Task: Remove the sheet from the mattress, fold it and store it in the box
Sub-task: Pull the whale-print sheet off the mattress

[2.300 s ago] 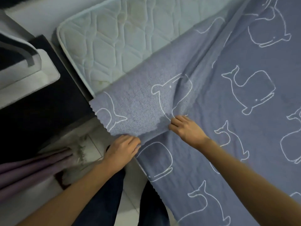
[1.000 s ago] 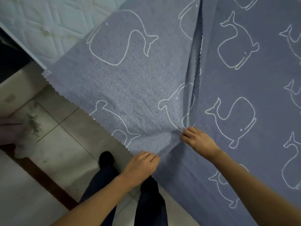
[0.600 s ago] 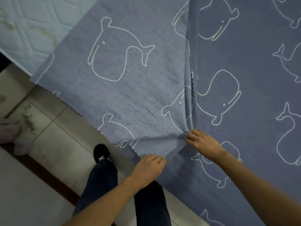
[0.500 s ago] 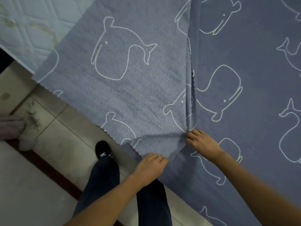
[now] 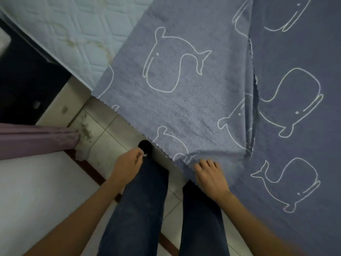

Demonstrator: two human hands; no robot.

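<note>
Folding is the step in hand, I'd say, w/ the stripping only part done: the sheet [image 5: 184, 100] has a big flap turned back over itself, but most of it lies on the bed and a bare patch of mattress [image 5: 77, 39] shows only at the top left. No box in view. Far left there's dark furniture [image 5: 27, 80] close by the bed and a purple curtain [image 5: 36, 139] bunched on the tiled floor [image 5: 110, 133], so little room that side. The left hand [image 5: 127, 167] hangs off the cloth, just beside the flap's zigzag edge [image 5: 129, 124], fingers loosely curled, nothing in it that I can make out. The flap's corner [image 5: 184, 160] hangs off the bed near the person's legs [image 5: 144, 200]. The right hand [image 5: 210, 176] lies on the cloth at that corner, fingers spread and nearly straight, pressing rather than pinching by the look of it; thumb hidden. Nxt move prob. calls for the left hand to take hold of the zigzag edge, the right to pinch the corner, then carry both over to the right, past the raw edge [image 5: 251, 89] where the flap ends, keeping edges lined up. Open room is mostly right and up, across the bed; the floor strip below is narrow, so cloth could drag on the tiles.
</note>
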